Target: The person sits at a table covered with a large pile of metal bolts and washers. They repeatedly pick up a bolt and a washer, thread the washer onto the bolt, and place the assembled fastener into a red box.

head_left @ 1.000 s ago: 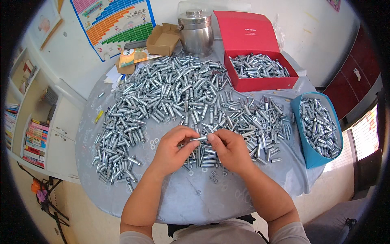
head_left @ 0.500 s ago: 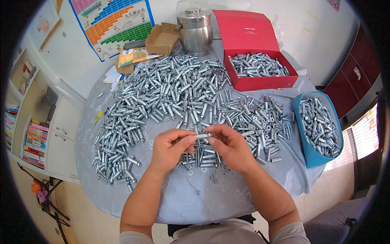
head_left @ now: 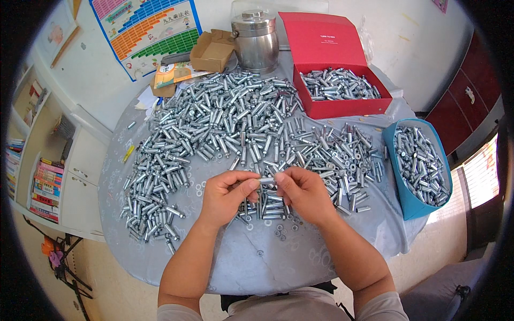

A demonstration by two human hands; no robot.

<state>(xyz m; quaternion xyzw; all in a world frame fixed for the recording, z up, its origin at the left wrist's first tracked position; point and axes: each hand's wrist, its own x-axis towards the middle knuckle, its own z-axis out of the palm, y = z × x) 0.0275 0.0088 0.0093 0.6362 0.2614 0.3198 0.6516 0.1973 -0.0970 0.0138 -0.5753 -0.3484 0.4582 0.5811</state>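
Between my two hands, a silver metal expansion bolt (head_left: 266, 181) lies roughly level above the table. My left hand (head_left: 226, 193) pinches its left end with thumb and forefinger. On the other end, the thumb and fingers of my right hand (head_left: 303, 191) are closed, covering that tip. Below and beyond my hands spreads a big heap of similar bolts (head_left: 225, 112). A looser group of bolts and washers (head_left: 342, 160) lies to the right. Several loose washers (head_left: 279, 232) rest on the cloth just nearer than my hands.
A red box (head_left: 342, 108) of bolts stands open at the back right, with a teal bin (head_left: 411, 206) of bolts at the right edge. Behind the heap are a steel pot (head_left: 256, 45) and a small cardboard box (head_left: 212, 53). A yellow pen-like item (head_left: 128, 153) lies left.
My right thumb and fingers have closed in over the bolt's right end, where they were more loosely curled before. My left hand keeps its pinch.
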